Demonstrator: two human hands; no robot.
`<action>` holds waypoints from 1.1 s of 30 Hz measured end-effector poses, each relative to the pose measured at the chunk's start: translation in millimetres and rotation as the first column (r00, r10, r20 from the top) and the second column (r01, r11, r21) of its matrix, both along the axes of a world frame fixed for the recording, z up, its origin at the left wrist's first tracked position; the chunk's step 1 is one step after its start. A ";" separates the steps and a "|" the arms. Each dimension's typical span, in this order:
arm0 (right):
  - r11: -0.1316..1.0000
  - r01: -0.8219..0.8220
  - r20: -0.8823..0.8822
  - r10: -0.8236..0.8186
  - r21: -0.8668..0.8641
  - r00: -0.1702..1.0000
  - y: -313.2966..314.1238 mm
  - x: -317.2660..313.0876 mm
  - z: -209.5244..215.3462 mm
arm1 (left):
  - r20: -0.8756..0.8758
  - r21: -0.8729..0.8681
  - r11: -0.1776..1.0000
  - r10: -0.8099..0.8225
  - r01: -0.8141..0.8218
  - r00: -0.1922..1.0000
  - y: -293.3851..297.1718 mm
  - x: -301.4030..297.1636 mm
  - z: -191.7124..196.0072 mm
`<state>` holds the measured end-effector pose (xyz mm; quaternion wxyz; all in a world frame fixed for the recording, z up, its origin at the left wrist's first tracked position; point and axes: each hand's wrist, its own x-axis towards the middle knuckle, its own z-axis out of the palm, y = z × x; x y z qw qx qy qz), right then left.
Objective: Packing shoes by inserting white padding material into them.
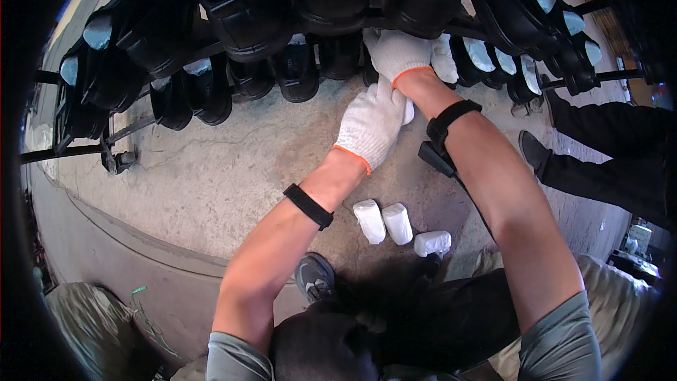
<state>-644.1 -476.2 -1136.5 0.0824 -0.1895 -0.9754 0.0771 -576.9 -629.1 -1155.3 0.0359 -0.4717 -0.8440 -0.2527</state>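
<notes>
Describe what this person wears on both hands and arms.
Both hands wear white knitted gloves with orange cuff trim: left hand, right hand. A black wristband circles the left forearm. A black strap on the right forearm carries a small black device with a thin cable trailing from it. Grey short sleeves cover the upper arms.

Three white wads [397, 224] on concrete floor [211, 176]
</notes>
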 end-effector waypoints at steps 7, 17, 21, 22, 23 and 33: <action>0.998 -0.030 -0.046 0.027 -0.061 0.999 3.1 5.3 12.9 | 0.249 0.351 0.923 0.073 -0.160 0.966 -20.8 49.2 -3.3; 0.936 -0.218 -0.120 0.259 0.276 0.958 15.6 44.9 -9.8 | 0.810 0.319 0.611 -0.573 -0.724 -0.126 -1.2 11.5 -33.8; 0.909 -0.312 -0.047 0.337 0.276 0.940 17.0 36.6 3.1 | 0.802 0.340 0.577 -0.591 -0.743 -0.092 3.7 6.1 -31.5; 0.907 -0.299 0.144 0.267 0.296 0.953 22.3 34.6 5.0 | 0.825 0.354 0.597 -0.562 -0.720 -0.060 4.5 5.4 -30.5; 0.909 -0.293 0.142 0.262 0.296 0.955 23.9 31.7 5.1 | 0.825 0.355 0.601 -0.561 -0.716 -0.062 3.3 4.8 -28.6; 0.712 -0.598 -0.223 0.556 -0.368 0.800 -12.8 128.1 87.6 | 0.874 0.303 0.688 -0.476 -0.659 -0.095 -48.6 4.8 1.5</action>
